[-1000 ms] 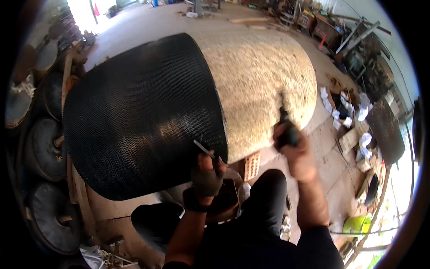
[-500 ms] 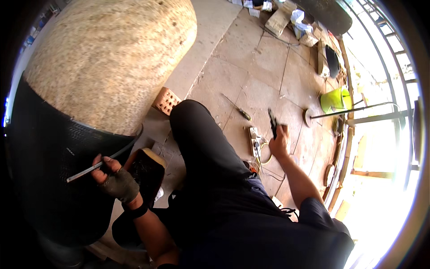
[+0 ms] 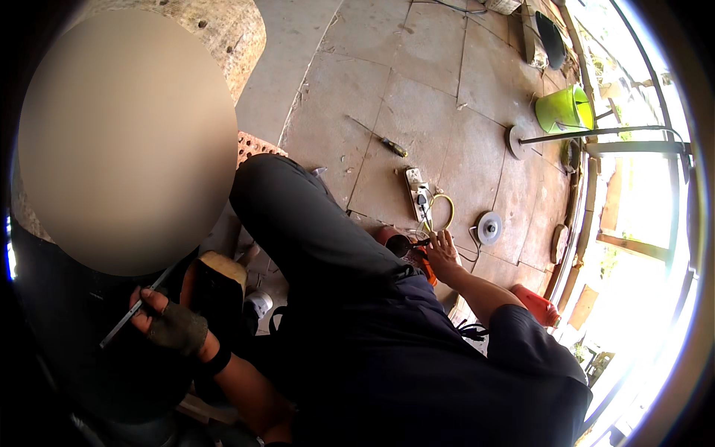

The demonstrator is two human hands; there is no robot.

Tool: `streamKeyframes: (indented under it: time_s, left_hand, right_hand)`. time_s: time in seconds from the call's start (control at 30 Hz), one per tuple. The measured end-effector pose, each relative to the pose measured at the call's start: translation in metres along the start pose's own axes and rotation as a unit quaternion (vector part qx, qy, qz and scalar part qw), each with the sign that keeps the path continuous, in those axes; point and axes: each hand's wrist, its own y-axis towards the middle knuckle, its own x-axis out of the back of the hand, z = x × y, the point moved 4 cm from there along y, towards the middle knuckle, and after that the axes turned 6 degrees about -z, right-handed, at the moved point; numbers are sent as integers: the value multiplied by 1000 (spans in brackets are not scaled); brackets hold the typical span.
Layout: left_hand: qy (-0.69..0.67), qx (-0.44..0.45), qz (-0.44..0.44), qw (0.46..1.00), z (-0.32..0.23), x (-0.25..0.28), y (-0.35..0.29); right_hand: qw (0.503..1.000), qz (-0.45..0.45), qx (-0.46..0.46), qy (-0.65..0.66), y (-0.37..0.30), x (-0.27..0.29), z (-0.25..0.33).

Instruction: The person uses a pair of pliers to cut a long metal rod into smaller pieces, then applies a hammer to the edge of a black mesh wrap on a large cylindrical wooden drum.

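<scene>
My left hand (image 3: 177, 328), in a dark fingerless glove, pinches a thin grey metal strip (image 3: 118, 332) beside a large black rounded body. Above that body a speckled tan rounded mass (image 3: 242, 33) shows, mostly behind a blurred round patch. Low on the right, my bare right hand (image 3: 445, 261) has its fingers round a dark slim tool (image 3: 420, 243); its kind is unclear. Just below the fingers lies an orange and black power tool (image 3: 428, 270), partly covered. A dark red cylindrical thing (image 3: 389, 236) sits against my thigh.
A white power strip (image 3: 418, 195) with a yellow cord lies beyond my right hand. On the tiles are a screwdriver (image 3: 393, 147), a grey disc (image 3: 489, 227) and a perforated brick (image 3: 257, 147). Farther right stand a lime-green bucket (image 3: 560, 112) and a red container (image 3: 535, 304).
My right hand has come down and nearer my thigh, from the open floor to the orange tool. My left hand, still on the strip, has shifted slightly lower left in view.
</scene>
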Motion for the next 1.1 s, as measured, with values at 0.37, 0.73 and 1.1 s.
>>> streamKeyframes:
  time_s: [0.37, 0.73, 1.1]
  left_hand:
    - [-21, 66, 55, 996, -1, -10, -10]
    - [-37, -87, 47, 994, -27, 3, -9]
    - [-22, 83, 118, 989, -10, 10, -16]
  right_hand:
    - [943, -239, -82, 216, 67, 89, 2]
    - [722, -344, 323, 507, 163, 348, 274]
    - [746, -433, 202, 464, 222, 400, 245]
